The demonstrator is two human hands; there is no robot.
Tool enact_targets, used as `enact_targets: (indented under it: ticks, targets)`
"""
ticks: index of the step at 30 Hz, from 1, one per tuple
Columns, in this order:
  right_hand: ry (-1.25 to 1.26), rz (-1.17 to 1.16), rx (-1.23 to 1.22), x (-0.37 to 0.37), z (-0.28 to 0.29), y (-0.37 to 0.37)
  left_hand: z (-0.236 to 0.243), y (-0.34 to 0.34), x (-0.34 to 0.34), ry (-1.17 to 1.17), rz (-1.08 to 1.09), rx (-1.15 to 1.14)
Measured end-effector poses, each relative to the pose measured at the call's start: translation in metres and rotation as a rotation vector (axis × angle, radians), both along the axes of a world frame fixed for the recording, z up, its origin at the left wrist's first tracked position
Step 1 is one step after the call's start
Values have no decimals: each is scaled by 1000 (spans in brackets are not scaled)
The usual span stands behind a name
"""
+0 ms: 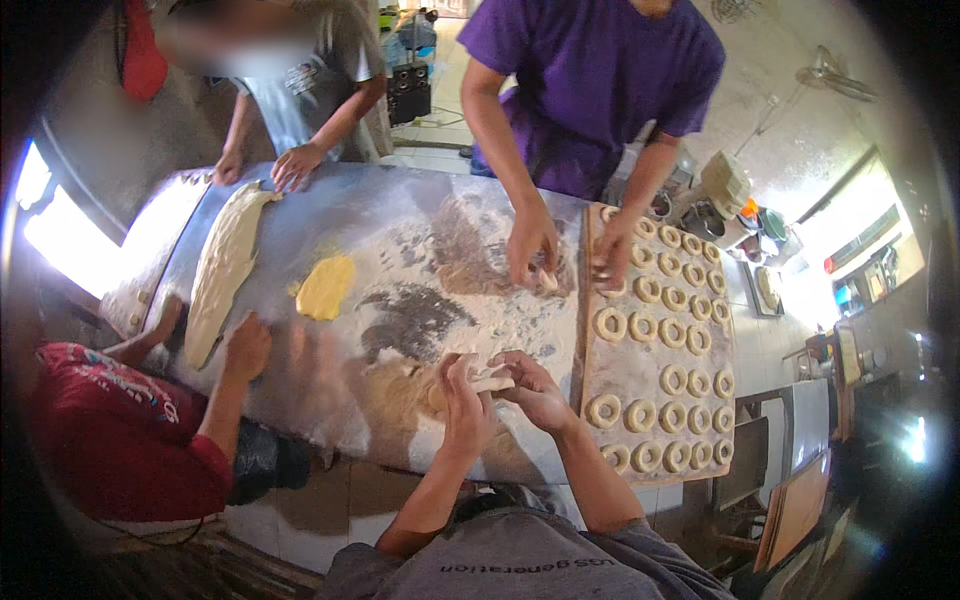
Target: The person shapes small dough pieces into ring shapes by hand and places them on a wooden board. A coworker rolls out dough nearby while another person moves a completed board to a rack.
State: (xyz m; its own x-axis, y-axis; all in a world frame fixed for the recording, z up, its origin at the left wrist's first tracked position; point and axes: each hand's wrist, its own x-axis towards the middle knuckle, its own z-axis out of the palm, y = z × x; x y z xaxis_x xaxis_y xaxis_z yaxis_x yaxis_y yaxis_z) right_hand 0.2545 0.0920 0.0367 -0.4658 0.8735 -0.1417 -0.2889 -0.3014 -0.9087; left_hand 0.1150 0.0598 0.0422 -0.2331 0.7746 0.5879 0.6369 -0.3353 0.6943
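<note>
Dough piece (492, 384), pale and short, lies between your left hand (466, 405) and your right hand (538, 393), above the floured tabletop (285, 235). Its long axis seems to run roughly left to right, from one set of fingers to the other, so neither hand is the nearer: both appear to touch it. Your grip is narrow, fingertips curled in on the dough from either side, though they hide part of its shape.

Off to your right lies the board (625, 373), with your right hand the nearer to it. It carries rows of dough rings (606, 410), and a bare patch shows toward its left edge, about level with your hands. A co-worker's hand (612, 258) is over the board's far left part. Farther back stands a dark pot (703, 220); you cannot tell what it holds.
</note>
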Motion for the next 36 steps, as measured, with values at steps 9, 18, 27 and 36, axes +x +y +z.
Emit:
enact_targets:
  ticks: [9, 18, 27, 36]
  targets:
    - [-623, -253, 528, 40, 45, -10, -1, -7, 53, -945, -567, -226]
    - [-62, -153, 70, 135, 49, -14, -4, 9, 140, -1022, -412, -557]
    - [331, -343, 61, 209, 53, -27, 27, 20, 228, -448, -448, -371]
    - [-174, -434, 50, 264, 7, -5, 14, 29, 281, -292, -456, -460]
